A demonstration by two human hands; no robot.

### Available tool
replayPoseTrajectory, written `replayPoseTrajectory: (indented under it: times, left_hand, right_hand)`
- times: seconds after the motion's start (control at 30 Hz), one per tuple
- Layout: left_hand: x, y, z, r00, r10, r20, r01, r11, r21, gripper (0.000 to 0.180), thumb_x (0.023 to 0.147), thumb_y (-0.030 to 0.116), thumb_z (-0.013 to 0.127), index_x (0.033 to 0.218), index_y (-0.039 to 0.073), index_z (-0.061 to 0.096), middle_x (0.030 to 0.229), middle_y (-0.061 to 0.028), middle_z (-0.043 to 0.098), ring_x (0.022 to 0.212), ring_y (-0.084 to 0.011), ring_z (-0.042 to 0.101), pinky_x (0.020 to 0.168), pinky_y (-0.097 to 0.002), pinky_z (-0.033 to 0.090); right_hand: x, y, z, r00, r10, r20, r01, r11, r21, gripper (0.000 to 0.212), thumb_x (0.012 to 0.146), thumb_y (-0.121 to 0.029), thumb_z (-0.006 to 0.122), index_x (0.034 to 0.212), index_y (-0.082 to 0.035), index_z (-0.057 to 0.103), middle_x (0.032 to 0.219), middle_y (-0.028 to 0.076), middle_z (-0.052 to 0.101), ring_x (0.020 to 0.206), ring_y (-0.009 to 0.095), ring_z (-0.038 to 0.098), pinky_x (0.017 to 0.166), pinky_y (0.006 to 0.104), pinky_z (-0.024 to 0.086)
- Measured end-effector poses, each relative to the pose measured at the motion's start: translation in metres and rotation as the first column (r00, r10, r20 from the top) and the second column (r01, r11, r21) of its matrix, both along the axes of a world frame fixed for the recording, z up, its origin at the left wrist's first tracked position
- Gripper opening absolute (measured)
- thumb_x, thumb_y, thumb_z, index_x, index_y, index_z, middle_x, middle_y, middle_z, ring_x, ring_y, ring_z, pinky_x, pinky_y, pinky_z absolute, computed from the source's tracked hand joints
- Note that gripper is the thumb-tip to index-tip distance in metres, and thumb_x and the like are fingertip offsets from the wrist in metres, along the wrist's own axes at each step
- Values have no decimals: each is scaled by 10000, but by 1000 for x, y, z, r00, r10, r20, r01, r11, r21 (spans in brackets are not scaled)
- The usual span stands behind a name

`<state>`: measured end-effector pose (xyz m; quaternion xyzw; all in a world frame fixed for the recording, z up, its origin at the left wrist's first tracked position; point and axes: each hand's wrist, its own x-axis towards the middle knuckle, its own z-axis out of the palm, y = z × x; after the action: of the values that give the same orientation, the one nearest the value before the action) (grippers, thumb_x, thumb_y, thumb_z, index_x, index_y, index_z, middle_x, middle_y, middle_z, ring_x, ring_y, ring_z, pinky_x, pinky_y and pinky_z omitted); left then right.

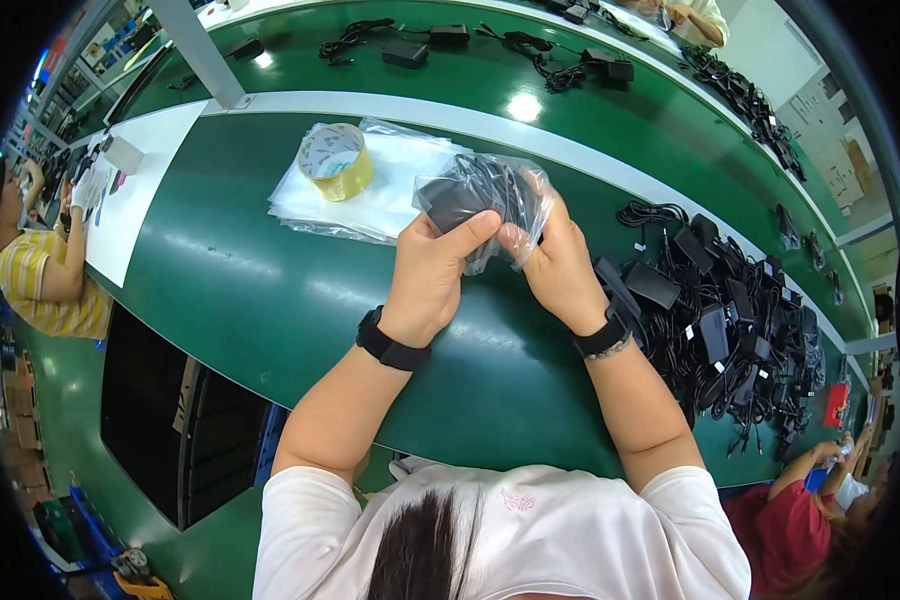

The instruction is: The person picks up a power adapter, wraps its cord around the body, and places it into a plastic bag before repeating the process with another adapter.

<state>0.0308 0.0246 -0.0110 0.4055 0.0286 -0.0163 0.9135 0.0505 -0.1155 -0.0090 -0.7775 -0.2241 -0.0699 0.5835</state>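
Gripping from both sides, the left hand [428, 275] and the right hand [560, 265] are clamped on a clear plastic bag [490, 200] held just above the green table [270, 300], near the middle of the head view. Inside the bag sits a black power adapter [450, 200] with its black cord bundled beside it; the film is crinkled and glossy, and the left thumb presses across its near face while the right fingers pinch its right edge. Each wrist wears a black band. Just beyond the bag, on the far left side, a roll of yellowish tape [335, 160] rests on a flat stack of clear bags [370, 205]. To the right, a heap of black adapters and cords [730, 330] spreads over the table, close to the right forearm. Farther off, more adapters lie on the far green strip, and other people sit at the left and right rims.
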Motion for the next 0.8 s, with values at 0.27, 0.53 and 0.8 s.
replayPoseTrajectory:
  times: [0.27,0.53,0.8]
  left_hand:
    - [2,0,-11,992,-100,-76,91,989,-120,250,785,40,642,1022,33,562,963,-32,611,872,-119,577,780,-256,458]
    - [0,-1,-12,975,-208,-73,196,970,-147,276,766,16,644,1030,38,567,972,-30,607,869,-119,574,762,-263,462]
    - [-2,-5,-13,992,-123,-25,123,992,-14,307,745,-17,641,1040,24,566,981,-33,606,876,-128,577,782,-267,459]
  right_hand:
    - [6,-6,-9,984,92,-152,-82,994,74,420,918,-230,489,1248,23,434,1223,93,477,1127,152,425,971,274,312]
    - [0,0,-8,964,156,-214,-65,923,380,374,916,-188,477,1236,6,464,1198,61,493,1063,132,447,936,274,324]
    - [3,-7,-15,998,-3,60,16,974,-227,445,855,-34,403,1300,-42,404,1291,143,449,1234,270,367,1047,378,200]
